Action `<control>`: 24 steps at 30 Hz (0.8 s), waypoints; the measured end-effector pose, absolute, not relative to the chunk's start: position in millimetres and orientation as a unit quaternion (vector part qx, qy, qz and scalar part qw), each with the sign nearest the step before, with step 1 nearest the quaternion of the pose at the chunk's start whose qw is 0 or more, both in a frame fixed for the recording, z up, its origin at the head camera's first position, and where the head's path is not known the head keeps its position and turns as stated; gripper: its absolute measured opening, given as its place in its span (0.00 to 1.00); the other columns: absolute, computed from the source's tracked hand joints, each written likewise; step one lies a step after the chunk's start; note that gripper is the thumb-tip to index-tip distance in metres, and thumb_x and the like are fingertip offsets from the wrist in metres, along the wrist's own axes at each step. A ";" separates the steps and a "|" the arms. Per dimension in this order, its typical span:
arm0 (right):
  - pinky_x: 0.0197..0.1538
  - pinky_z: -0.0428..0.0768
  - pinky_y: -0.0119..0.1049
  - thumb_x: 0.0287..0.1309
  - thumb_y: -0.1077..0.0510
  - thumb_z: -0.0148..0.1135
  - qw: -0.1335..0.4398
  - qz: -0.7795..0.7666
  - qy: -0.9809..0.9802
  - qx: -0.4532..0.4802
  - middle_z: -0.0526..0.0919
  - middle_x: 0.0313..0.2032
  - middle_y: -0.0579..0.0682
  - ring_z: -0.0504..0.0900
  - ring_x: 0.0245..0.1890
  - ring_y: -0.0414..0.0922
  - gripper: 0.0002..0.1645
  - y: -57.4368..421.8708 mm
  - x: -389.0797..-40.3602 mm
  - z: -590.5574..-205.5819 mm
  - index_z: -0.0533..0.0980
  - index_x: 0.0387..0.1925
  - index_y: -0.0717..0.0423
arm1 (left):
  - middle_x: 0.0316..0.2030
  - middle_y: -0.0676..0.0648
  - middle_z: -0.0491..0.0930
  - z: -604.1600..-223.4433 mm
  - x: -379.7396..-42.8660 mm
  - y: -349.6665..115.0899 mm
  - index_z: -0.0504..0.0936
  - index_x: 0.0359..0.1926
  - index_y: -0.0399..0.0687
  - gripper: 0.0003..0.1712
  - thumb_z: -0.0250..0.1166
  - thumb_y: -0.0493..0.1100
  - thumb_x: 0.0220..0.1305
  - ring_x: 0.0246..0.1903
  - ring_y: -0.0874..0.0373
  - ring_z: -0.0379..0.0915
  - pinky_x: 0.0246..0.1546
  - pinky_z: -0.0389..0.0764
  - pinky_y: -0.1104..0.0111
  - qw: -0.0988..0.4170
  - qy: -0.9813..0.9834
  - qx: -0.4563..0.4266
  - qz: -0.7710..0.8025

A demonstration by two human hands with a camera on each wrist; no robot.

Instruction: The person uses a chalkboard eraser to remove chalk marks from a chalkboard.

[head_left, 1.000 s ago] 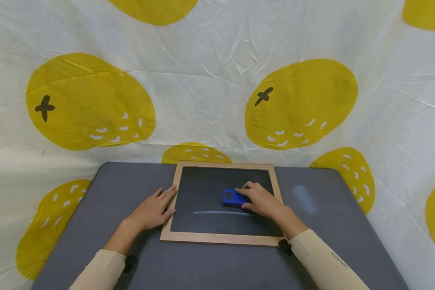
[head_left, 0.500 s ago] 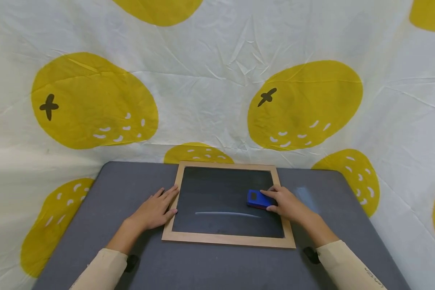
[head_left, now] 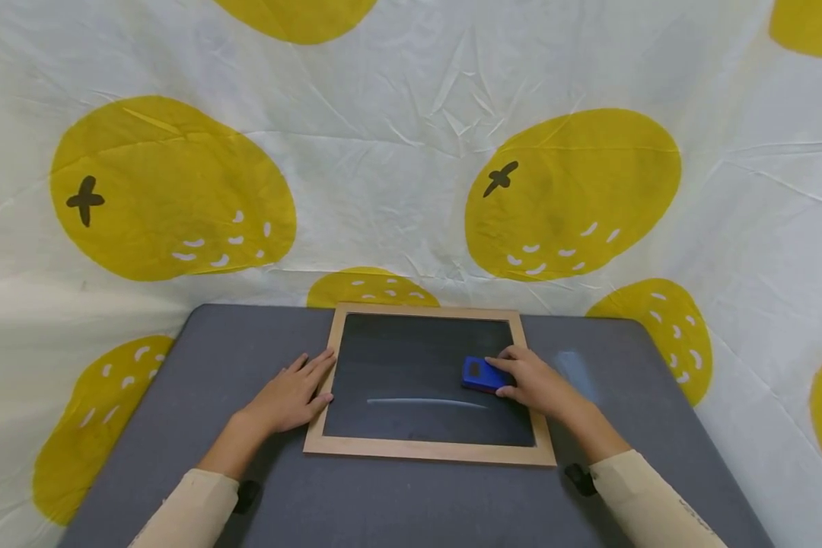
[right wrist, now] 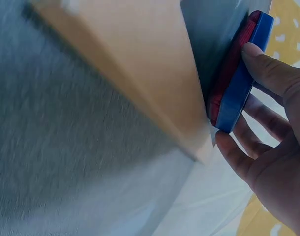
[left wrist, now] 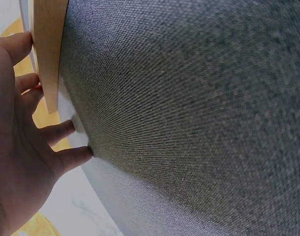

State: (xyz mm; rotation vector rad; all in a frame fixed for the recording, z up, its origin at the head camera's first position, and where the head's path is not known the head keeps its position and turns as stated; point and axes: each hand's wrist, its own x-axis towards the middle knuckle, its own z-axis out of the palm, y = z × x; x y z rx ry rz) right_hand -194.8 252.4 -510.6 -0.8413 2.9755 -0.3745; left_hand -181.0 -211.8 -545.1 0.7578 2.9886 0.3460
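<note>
A small chalkboard [head_left: 411, 350] with a pale wooden frame lies on the grey table. Across its lower part runs one thin, slightly curved chalk line [head_left: 418, 402]. My right hand [head_left: 537, 384] grips a blue chalkboard eraser [head_left: 476, 373] by its right end, over the right half of the board. In the right wrist view, the thumb and fingers hold the blue back of the eraser, its red felt side facing the board. My left hand [head_left: 284, 399] rests with fingers spread at the left side of the frame [left wrist: 46, 54], some fingertips touching it and others on the table.
The grey table [head_left: 411, 502] reaches back to a white cloth [head_left: 383, 190] printed with yellow fruit shapes. A pale chalky smear [head_left: 575, 373] marks the tabletop to the right of the board.
My right hand has slid the eraser rightward across the board, then slightly back left. The chalk line now shows its right end, uncovered by the arm. The left hand stays in place.
</note>
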 end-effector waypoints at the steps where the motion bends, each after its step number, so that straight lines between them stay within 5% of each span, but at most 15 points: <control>1: 0.56 0.80 0.55 0.58 0.55 0.77 0.014 -0.119 0.955 -0.272 0.80 0.54 0.60 0.79 0.51 0.56 0.36 248.0 -194.4 -510.3 0.77 0.66 0.61 | 0.81 0.46 0.55 -544.8 -180.8 -211.9 0.58 0.81 0.48 0.40 0.58 0.56 0.76 0.74 0.27 0.58 0.64 0.66 0.29 0.020 0.963 0.243 0.112; 24: 0.60 0.80 0.43 0.65 0.43 0.69 0.036 -0.024 0.944 -0.326 0.79 0.60 0.53 0.78 0.53 0.51 0.37 62.7 -215.6 -505.8 0.74 0.72 0.50 | 0.81 0.47 0.54 -543.4 -181.5 -209.4 0.57 0.82 0.49 0.40 0.57 0.56 0.76 0.74 0.27 0.58 0.64 0.66 0.29 0.031 0.967 0.231 0.105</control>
